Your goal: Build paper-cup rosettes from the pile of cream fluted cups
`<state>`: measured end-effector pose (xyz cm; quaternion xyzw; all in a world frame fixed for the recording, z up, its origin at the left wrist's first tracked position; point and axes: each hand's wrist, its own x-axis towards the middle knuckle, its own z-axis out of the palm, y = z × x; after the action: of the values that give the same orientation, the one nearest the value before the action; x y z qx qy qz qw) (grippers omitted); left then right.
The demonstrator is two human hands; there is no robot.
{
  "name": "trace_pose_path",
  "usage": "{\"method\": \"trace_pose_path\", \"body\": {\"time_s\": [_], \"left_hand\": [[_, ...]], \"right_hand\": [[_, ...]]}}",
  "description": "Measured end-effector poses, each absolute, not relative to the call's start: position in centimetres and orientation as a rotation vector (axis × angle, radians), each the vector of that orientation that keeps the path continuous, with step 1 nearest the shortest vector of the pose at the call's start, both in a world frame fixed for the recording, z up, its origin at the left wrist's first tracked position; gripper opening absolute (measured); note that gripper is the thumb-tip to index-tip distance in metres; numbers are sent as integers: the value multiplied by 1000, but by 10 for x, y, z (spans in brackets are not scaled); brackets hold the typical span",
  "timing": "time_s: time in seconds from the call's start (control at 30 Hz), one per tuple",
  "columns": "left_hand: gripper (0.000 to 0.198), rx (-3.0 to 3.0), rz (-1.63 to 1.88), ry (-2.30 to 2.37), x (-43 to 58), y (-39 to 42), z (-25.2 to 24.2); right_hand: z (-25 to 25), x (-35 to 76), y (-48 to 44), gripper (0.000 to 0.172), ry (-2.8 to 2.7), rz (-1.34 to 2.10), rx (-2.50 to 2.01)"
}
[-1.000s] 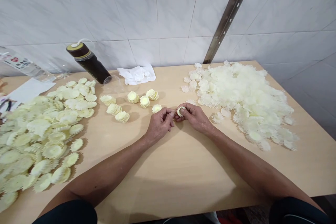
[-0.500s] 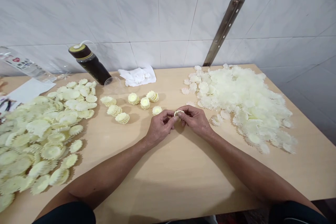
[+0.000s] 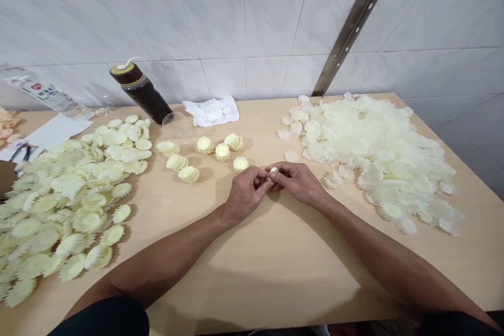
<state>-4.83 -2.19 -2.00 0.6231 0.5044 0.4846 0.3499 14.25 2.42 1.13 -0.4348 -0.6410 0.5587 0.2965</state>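
My left hand [image 3: 247, 190] and my right hand [image 3: 298, 181] meet above the middle of the table. Both are closed, their fingertips pinching one small pale yellow petal piece [image 3: 274, 169]. Most of that piece is hidden by my fingers. Just left of my left hand stands a rolled, serrated cream flower [image 3: 240, 164]. Several more such flowers, among them a tilted one [image 3: 188, 174], lie farther left in a loose group. Right of my right hand, loose thin serrated petal discs [image 3: 333, 179] lie at the edge of a big whitish pile [image 3: 366, 142].
A large heap of yellowish serrated discs [image 3: 79, 205] covers the table's left side. Behind it are a dark drink bottle [image 3: 145, 97], a clear plastic bottle [image 3: 47, 92], a clear cup [image 3: 176, 125] and crumpled white tissue [image 3: 212, 111]. A metal bracket [image 3: 348, 37] leans against the tiled wall.
The petal piece showed as a small curved, beaded-edged strip; now less of it is seen between my fingers. The view has shifted slightly to the left.
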Motion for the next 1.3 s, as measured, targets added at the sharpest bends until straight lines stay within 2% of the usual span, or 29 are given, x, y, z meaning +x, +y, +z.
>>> {"method": "trace_pose_path", "body": {"time_s": [0.13, 0.27, 0.53, 0.67, 0.77, 0.93, 1.13, 1.3], "left_hand": [[23, 1613, 1217, 1280, -48, -21, -19], [28, 1514, 1177, 1209, -47, -20, -15], [43, 1193, 1219, 1138, -46, -17, -7], [47, 1145, 1205, 1091, -46, -15, -6], [48, 1094, 1151, 1049, -47, -13, -5], [49, 989, 1075, 956, -48, -14, 1], [48, 877, 1032, 854, -46, -15, 6], [49, 903, 1123, 907, -46, -11, -1]], "right_hand": [[17, 143, 23, 37, -1739, 1391, -1210], [18, 144, 22, 40, -1817, 1288, -1271], [15, 149, 27, 54, -1761, 1504, -1065], [22, 158, 35, 48, -1851, 1608, -942], [22, 161, 39, 50, -1809, 1686, -897], [17, 154, 34, 39, -1693, 1593, -949], [18, 150, 32, 43, -1700, 1450, -1016], [19, 156, 39, 43, -1741, 1631, -918]]}}
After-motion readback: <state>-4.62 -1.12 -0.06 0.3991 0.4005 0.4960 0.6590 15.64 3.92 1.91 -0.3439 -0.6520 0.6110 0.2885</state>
